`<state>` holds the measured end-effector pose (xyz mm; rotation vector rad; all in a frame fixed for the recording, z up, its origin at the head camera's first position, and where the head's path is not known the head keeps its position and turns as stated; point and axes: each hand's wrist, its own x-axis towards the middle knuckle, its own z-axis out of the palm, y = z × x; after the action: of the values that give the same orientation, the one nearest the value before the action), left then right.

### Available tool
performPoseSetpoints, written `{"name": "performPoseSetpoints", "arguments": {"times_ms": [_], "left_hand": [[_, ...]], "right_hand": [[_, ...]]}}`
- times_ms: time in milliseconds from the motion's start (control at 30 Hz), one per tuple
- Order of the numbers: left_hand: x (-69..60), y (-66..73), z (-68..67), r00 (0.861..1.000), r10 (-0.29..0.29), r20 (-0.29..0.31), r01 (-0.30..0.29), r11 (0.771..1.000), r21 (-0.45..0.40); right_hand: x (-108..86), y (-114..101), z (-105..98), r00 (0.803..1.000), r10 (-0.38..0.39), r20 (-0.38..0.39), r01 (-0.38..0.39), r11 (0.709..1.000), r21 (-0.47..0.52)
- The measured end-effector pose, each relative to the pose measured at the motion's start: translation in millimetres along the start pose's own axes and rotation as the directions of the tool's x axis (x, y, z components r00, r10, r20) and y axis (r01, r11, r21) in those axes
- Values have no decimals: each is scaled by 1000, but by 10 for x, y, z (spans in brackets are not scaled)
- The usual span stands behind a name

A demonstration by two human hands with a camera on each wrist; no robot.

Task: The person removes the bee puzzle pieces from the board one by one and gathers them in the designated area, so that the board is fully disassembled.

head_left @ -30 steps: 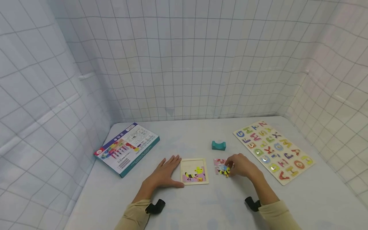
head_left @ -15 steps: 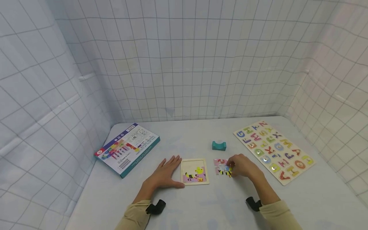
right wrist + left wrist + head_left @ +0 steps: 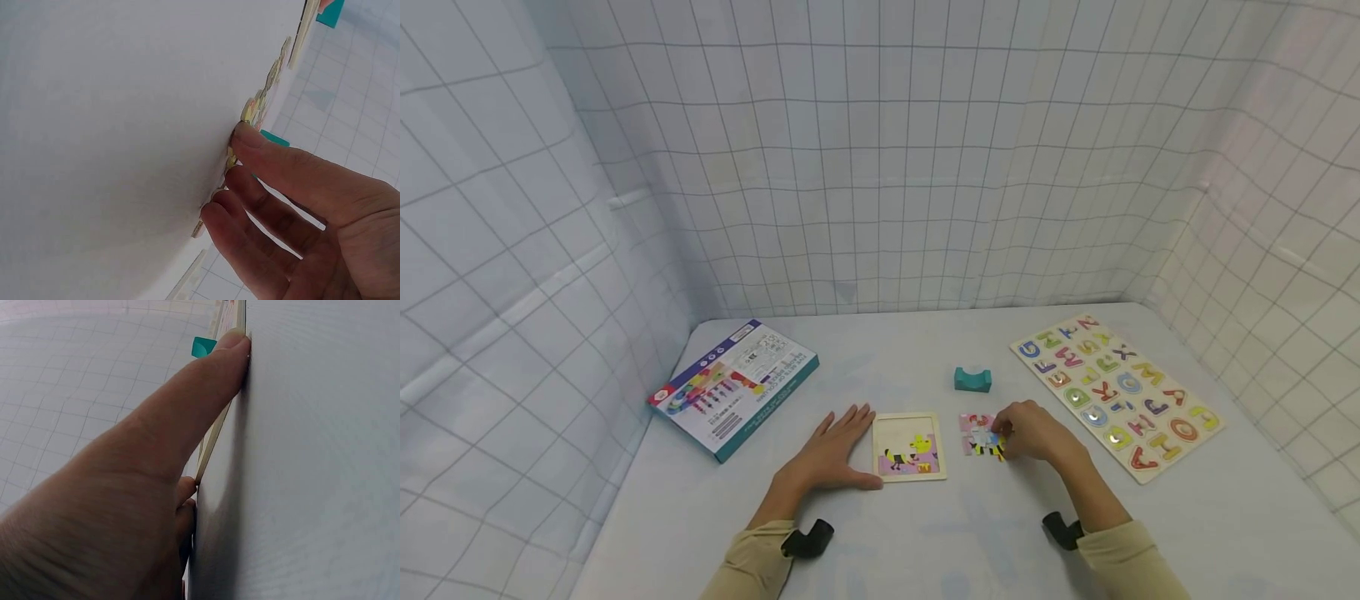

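My left hand [image 3: 831, 457] lies with its fingers spread on the table, thumb and fingertips against the left side of a square wooden puzzle tray [image 3: 901, 429]. The tray's lower and right parts hold yellow, black and pink picture pieces; its upper left shows bare wood. Just right of it lies a small cluster of jigsaw puzzle pieces [image 3: 977, 433] in pink, blue, yellow and black. My right hand [image 3: 1034, 433] has curled fingers at the cluster's right side, pinching a jigsaw piece [image 3: 232, 156] between thumb and fingertips. The hand covers much of that piece.
A flat printed box [image 3: 733, 387] lies at the left. Behind the pieces stands a teal block [image 3: 973, 380] with a curved hollow on top. An alphabet puzzle board [image 3: 1116, 396] is at the right. Gridded white cloth [image 3: 880, 167] walls the table's back and sides.
My right hand has shifted slightly rightward, and the yellow-and-black jigsaw piece at its fingertips has moved a little, with less of it showing. My left hand and the tray stay put.
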<state>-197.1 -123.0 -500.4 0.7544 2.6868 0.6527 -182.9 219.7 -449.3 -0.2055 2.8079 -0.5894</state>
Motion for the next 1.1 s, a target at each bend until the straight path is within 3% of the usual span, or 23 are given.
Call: {"name": "performPoseSetpoints", "arguments": {"times_ms": [500, 1100], "left_hand": [[7, 14, -19, 1000, -19, 7, 19, 1000, 3], [16, 12, -3, 1000, -8, 0, 8, 1000, 21]], "right_hand": [[63, -85, -31, 999, -53, -14, 53, 998, 39], [257, -569, 200, 994, -108, 25, 104, 987, 119]]}}
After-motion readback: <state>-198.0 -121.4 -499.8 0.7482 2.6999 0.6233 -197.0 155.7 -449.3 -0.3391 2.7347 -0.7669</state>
